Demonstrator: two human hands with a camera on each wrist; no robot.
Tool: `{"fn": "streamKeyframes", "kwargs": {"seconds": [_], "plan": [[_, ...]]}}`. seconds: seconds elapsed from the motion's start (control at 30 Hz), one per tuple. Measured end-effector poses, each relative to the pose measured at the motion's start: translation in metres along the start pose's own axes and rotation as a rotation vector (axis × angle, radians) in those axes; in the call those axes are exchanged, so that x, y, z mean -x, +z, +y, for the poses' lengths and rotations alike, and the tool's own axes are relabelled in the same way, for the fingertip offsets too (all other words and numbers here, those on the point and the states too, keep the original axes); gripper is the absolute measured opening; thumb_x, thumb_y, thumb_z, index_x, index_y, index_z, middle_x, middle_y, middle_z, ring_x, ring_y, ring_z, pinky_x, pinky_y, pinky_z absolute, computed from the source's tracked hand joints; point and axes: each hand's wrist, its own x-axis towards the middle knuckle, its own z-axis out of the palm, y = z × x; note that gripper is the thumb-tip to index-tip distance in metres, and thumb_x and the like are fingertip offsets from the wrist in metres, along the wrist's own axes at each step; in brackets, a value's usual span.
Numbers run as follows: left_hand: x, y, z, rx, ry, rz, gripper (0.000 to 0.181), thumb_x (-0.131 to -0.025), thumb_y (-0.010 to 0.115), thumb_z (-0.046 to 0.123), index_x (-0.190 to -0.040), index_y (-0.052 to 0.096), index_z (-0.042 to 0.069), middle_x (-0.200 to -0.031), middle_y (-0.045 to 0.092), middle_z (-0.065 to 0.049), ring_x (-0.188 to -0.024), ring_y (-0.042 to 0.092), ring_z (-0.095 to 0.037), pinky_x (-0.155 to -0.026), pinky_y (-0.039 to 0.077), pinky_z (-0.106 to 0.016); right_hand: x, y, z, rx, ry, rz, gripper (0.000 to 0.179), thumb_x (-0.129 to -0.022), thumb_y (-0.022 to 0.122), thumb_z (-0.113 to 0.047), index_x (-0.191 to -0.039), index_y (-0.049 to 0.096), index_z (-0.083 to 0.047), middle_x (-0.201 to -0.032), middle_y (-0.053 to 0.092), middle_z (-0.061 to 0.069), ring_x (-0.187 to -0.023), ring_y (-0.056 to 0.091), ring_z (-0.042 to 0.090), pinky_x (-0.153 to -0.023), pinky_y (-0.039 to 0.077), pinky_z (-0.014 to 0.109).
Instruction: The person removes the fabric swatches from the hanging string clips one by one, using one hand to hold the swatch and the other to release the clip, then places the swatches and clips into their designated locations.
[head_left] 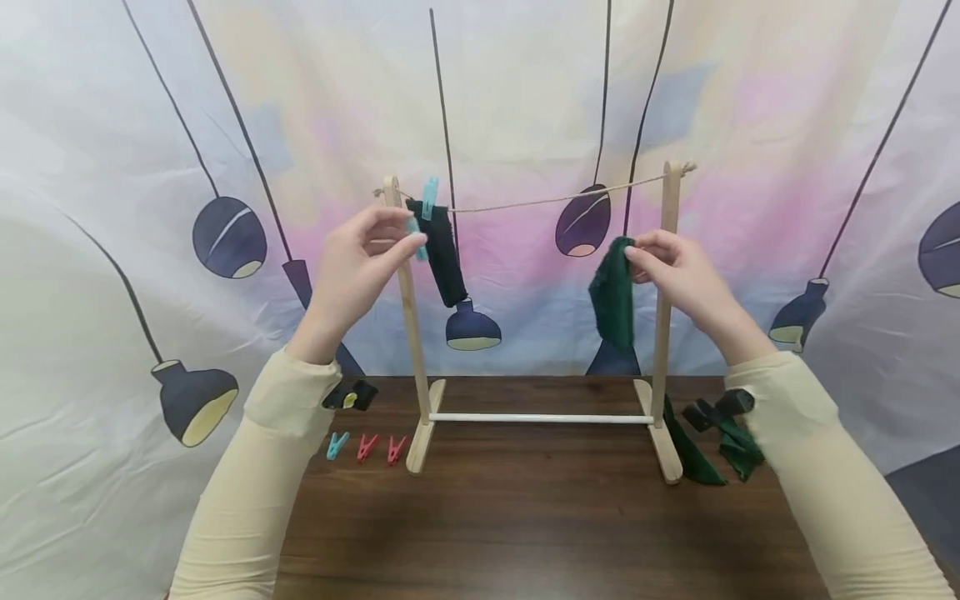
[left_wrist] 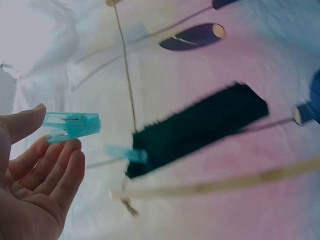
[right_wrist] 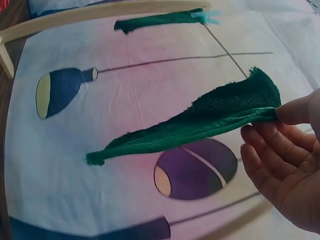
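My left hand (head_left: 363,262) pinches a light-blue clothespin (left_wrist: 72,125) between thumb and fingers, close to the left post of a small wooden drying rack (head_left: 411,333). Beside it, a dark green cloth strip (head_left: 442,254) hangs from the rack's string (head_left: 525,203), held by another light-blue clothespin (head_left: 430,197). Near the right post, my right hand (head_left: 678,271) pinches a second green cloth (head_left: 615,292) by its upper corner. That cloth droops below the string, its lower end loose, as the right wrist view (right_wrist: 195,117) also shows.
On the brown table (head_left: 540,517), a blue clothespin (head_left: 337,446) and two red clothespins (head_left: 367,447) lie left of the rack. More green cloth pieces (head_left: 693,454) lie by its right foot. A white bar (head_left: 540,418) joins the feet. Behind hangs a lamp-patterned cloth backdrop (head_left: 517,100).
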Motion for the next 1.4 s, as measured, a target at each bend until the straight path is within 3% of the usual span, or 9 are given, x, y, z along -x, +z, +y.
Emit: {"fn": "streamKeyframes", "kwargs": {"seconds": [0.23, 0.5, 0.73, 0.8, 0.87, 1.0, 1.1, 1.2, 1.4], "plan": [[0.030, -0.025, -0.030, -0.120, -0.086, 0.055, 0.037, -0.094, 0.073, 0.031, -0.124, 0.068, 0.008, -0.111, 0.072, -0.009, -0.099, 0.068, -0.013, -0.094, 0.053, -0.030, 0.031, -0.032, 0.014, 0.059, 0.041, 0.042, 0.046, -0.103, 0.056, -0.042, -0.129, 0.060, -0.005, -0.101, 0.069, -0.017, -0.089, 0.065, 0.002, -0.090, 0.046, 0.039], [0.074, -0.056, -0.053, -0.140, -0.206, 0.075, 0.041, -0.096, 0.071, 0.032, -0.129, 0.065, 0.009, -0.118, 0.068, -0.011, -0.099, 0.061, 0.003, -0.087, 0.047, -0.012, 0.072, -0.072, 0.030, 0.199, 0.096, 0.123, 0.050, -0.102, 0.055, -0.044, -0.136, 0.057, -0.007, -0.102, 0.058, -0.030, -0.090, 0.057, -0.008, -0.070, 0.044, 0.016], [0.116, -0.085, -0.068, -0.267, -0.323, 0.064, 0.048, -0.096, 0.068, 0.040, -0.134, 0.063, 0.011, -0.124, 0.067, -0.014, -0.097, 0.055, 0.015, -0.081, 0.043, -0.007, 0.104, -0.091, 0.045, 0.329, 0.179, 0.173, 0.058, -0.104, 0.051, -0.046, -0.143, 0.050, -0.003, -0.140, 0.052, 0.021, -0.106, 0.052, 0.005, -0.079, 0.047, 0.023], [0.125, -0.091, -0.072, -0.282, -0.341, 0.077, 0.047, -0.096, 0.069, 0.040, -0.133, 0.064, 0.011, -0.119, 0.070, -0.004, -0.094, 0.056, 0.016, -0.079, 0.044, -0.007, 0.112, -0.094, 0.048, 0.348, 0.188, 0.185, 0.060, -0.105, 0.049, -0.044, -0.145, 0.048, 0.000, -0.142, 0.049, 0.030, -0.114, 0.053, 0.027, -0.089, 0.050, 0.044], [0.134, -0.097, -0.075, -0.288, -0.355, 0.096, 0.046, -0.095, 0.071, 0.039, -0.132, 0.065, 0.012, -0.112, 0.070, 0.010, -0.092, 0.057, 0.017, -0.078, 0.044, -0.006, 0.119, -0.097, 0.051, 0.359, 0.186, 0.201, 0.059, -0.105, 0.050, -0.042, -0.145, 0.048, 0.002, -0.140, 0.050, 0.033, -0.111, 0.056, 0.023, -0.091, 0.050, 0.040], [0.149, -0.106, -0.083, -0.281, -0.387, 0.131, 0.044, -0.094, 0.073, 0.036, -0.130, 0.066, 0.012, -0.100, 0.064, 0.029, -0.090, 0.058, 0.018, -0.074, 0.043, -0.006, 0.131, -0.102, 0.063, 0.367, 0.172, 0.239, 0.052, -0.105, 0.054, -0.036, -0.140, 0.052, 0.002, -0.121, 0.060, -0.003, -0.095, 0.046, -0.013, -0.075, 0.040, 0.007], [0.159, -0.111, -0.087, -0.266, -0.416, 0.125, 0.044, -0.094, 0.073, 0.033, -0.131, 0.065, 0.011, -0.097, 0.064, 0.030, -0.091, 0.058, 0.017, -0.073, 0.042, -0.008, 0.140, -0.106, 0.075, 0.339, 0.159, 0.277, 0.033, -0.104, 0.057, -0.031, -0.129, 0.061, -0.011, -0.103, 0.049, -0.032, -0.090, 0.040, -0.020, -0.071, 0.034, 0.003], [0.167, -0.112, -0.092, -0.260, -0.434, 0.103, 0.044, -0.095, 0.072, 0.033, -0.131, 0.064, 0.009, -0.098, 0.063, 0.031, -0.091, 0.057, 0.017, -0.073, 0.042, -0.007, 0.152, -0.107, 0.084, 0.296, 0.134, 0.316, 0.015, -0.104, 0.057, -0.022, -0.114, 0.060, -0.033, -0.093, 0.048, -0.041, -0.087, 0.043, -0.021, -0.071, 0.035, 0.002], [0.180, -0.108, -0.105, -0.280, -0.471, 0.029, 0.048, -0.097, 0.069, 0.036, -0.133, 0.061, 0.005, -0.103, 0.059, 0.032, -0.094, 0.053, 0.019, -0.073, 0.042, -0.005, 0.172, -0.112, 0.102, 0.203, 0.107, 0.365, 0.040, -0.103, 0.056, -0.009, -0.104, 0.052, -0.049, -0.088, 0.053, -0.038, -0.081, 0.049, -0.020, -0.065, 0.035, 0.002]]}}
